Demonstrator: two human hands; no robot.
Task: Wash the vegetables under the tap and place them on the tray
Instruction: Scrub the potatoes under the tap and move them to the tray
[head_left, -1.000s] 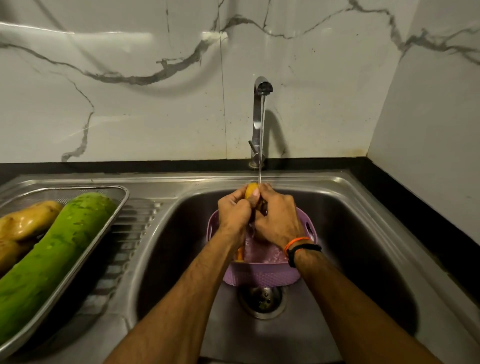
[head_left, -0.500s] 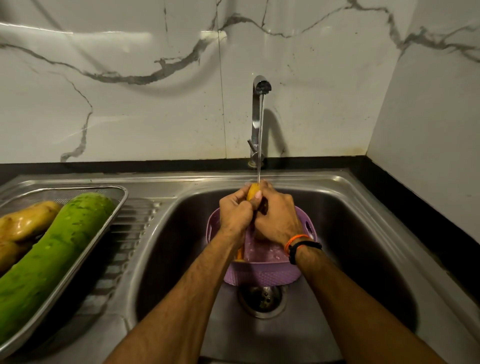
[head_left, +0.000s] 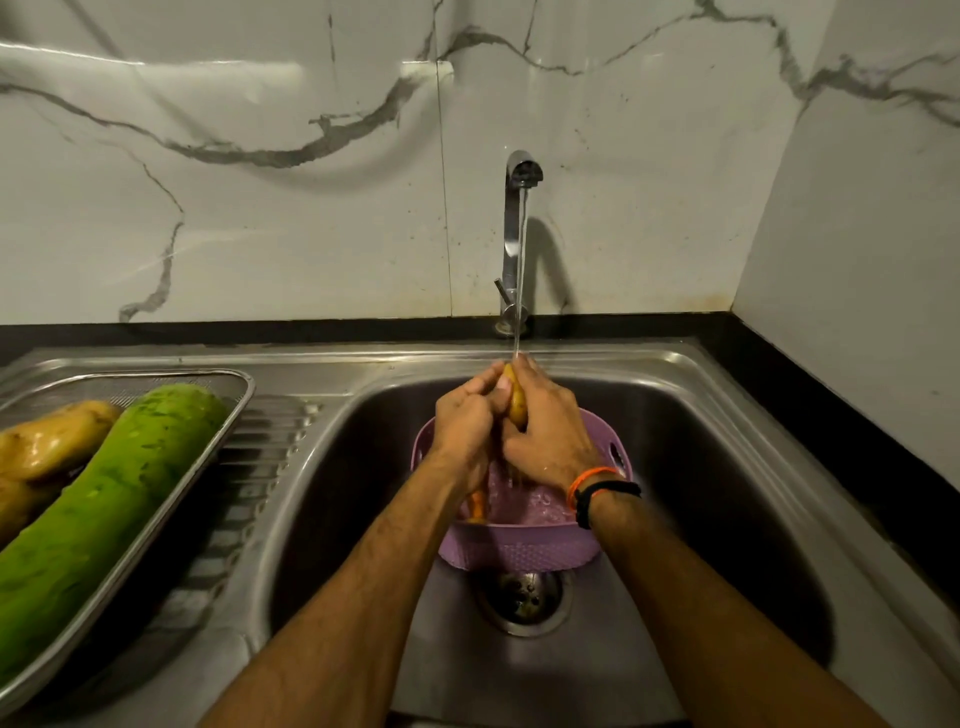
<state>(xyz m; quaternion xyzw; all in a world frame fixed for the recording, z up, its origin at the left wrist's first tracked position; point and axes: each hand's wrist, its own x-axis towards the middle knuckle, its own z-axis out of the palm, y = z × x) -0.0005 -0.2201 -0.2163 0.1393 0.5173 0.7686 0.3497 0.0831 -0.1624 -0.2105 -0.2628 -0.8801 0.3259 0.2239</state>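
Observation:
A thin stream runs from the tap (head_left: 519, 171) onto a yellow-orange vegetable (head_left: 516, 402), mostly hidden between my hands. My left hand (head_left: 467, 426) and my right hand (head_left: 550, 436) both grip it over the sink, above a purple basket (head_left: 519, 551). An orange piece (head_left: 477, 506) shows in the basket under my left wrist. On the drainboard at left stands a steel tray (head_left: 228, 410) holding a long green gourd (head_left: 104, 514) and wet potatoes (head_left: 52, 441).
The steel sink basin (head_left: 701, 493) has a drain (head_left: 524, 597) just in front of the basket. Marble wall tiles rise behind the tap and at the right. A black counter edge (head_left: 831, 415) runs along the right side.
My hands have shifted slightly around the vegetable under the stream; less of its tip shows above my fingers. Nothing else has moved.

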